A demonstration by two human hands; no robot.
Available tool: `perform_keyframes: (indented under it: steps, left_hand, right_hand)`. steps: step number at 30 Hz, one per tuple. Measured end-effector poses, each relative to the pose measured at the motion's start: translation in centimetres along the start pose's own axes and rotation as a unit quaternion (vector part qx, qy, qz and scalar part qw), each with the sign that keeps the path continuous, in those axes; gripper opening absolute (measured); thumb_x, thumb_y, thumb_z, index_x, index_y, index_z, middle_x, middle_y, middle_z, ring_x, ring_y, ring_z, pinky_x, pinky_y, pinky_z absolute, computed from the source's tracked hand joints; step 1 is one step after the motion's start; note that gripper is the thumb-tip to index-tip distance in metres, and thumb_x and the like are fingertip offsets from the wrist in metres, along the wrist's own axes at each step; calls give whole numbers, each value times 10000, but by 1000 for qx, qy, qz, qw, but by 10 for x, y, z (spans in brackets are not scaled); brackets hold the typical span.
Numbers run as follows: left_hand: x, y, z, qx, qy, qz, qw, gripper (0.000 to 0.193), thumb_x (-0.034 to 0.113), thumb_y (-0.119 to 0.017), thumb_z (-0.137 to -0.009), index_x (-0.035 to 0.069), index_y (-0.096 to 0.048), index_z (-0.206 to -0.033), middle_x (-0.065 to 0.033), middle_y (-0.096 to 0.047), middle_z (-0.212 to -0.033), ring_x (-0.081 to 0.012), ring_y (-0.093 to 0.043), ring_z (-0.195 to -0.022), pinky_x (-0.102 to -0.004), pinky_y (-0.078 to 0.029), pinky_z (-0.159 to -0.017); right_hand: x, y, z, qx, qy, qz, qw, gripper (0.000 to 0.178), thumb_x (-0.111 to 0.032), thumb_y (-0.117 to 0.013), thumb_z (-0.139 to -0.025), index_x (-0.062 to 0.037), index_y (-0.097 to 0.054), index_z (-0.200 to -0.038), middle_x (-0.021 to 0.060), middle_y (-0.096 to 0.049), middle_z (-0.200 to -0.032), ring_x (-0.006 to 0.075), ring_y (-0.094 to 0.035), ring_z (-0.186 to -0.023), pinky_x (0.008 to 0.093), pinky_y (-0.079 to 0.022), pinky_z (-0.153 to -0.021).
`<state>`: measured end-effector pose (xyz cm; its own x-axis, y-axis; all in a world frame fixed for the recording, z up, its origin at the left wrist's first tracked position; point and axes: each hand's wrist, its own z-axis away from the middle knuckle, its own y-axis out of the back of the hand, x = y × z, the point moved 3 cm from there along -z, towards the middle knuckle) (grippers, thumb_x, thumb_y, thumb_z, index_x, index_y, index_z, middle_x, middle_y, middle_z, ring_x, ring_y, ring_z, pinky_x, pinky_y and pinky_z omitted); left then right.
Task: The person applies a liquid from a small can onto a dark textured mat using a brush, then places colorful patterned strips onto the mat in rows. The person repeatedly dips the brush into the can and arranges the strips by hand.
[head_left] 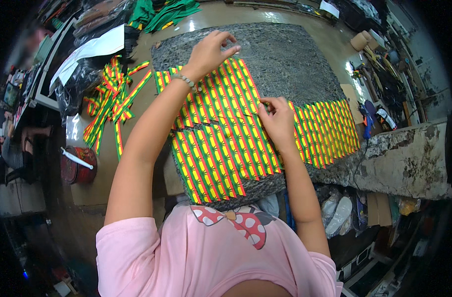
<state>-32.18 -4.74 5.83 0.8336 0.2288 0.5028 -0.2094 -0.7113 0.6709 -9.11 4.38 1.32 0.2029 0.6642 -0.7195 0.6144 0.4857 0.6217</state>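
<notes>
Rows of striped ribbon strips (226, 161) in red, yellow and green with a dark leaf pattern lie side by side on a speckled dark grey felt pad (290, 54). My left hand (209, 53), a bead bracelet at its wrist, is over the far end of the upper left row. Its fingers are bent, with a gap between thumb and forefinger. Nearer the middle, my right hand (279, 121) has thumb and forefinger drawn together at the right edge of the last strip in that row. Another row of strips (327, 131) continues to the right of this hand.
A tangled heap of the same ribbon (114, 99) lies left of the pad. Close by stands a dark red tin (79, 166) with a white-handled tool across it. Green fabric pieces (166, 15) are at the back. A worn concrete ledge (409, 158) borders the right.
</notes>
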Motion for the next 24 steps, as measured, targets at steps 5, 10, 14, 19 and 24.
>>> perform_keyframes:
  steps: [5, 10, 14, 19, 24]
  left_hand:
    - [6, 97, 62, 86, 85, 71, 990, 232, 234, -679, -859, 32, -664, -974, -84, -654, -893, -171, -631, -739, -311, -504, -671]
    - [6, 143, 150, 63, 159, -24, 985, 145, 111, -614, -872, 22, -658, -977, -101, -651, -925, -225, -628, -810, -337, -494, -735]
    - [21, 130, 171, -12, 48, -79, 996, 224, -10, -547, -819, 56, -649, -1008, -93, -634, -1010, -282, -575, -990, -373, -438, -853]
    - [40, 102, 170, -119, 18, -159, 980, 376, -46, -562, -760, 110, -634, -1095, -42, -615, -1083, -229, -530, -1050, -374, -372, -884]
    - [44, 89, 169, -145, 21, -199, 969, 360, -50, -577, -723, 112, -636, -1039, -9, -619, -1053, -220, -530, -980, -354, -374, -825]
  right_hand:
    - [3, 9, -4, 21, -48, -68, 996, 229, -160, -667, -862, -41, -623, -1054, 5, -513, -827, 59, -486, -609, 232, -407, -535]
    - [-12, 37, 2, -10, -162, -247, 955, 213, -134, -609, -919, -19, -611, -1098, -4, -565, -900, 18, -493, -652, 204, -419, -545]
    - [-23, 75, 22, 7, -165, -187, 969, 265, -222, -620, -929, -30, -625, -1111, -10, -606, -926, 42, -499, -675, 196, -413, -572]
    - [-5, 103, 69, 88, -186, -89, 974, 234, -217, -612, -934, -37, -649, -1079, -16, -592, -839, 43, -491, -663, 212, -396, -545]
    - [26, 110, 110, 98, -214, -139, 962, 212, -174, -611, -933, -29, -649, -1082, -25, -557, -743, 31, -471, -619, 192, -357, -519]
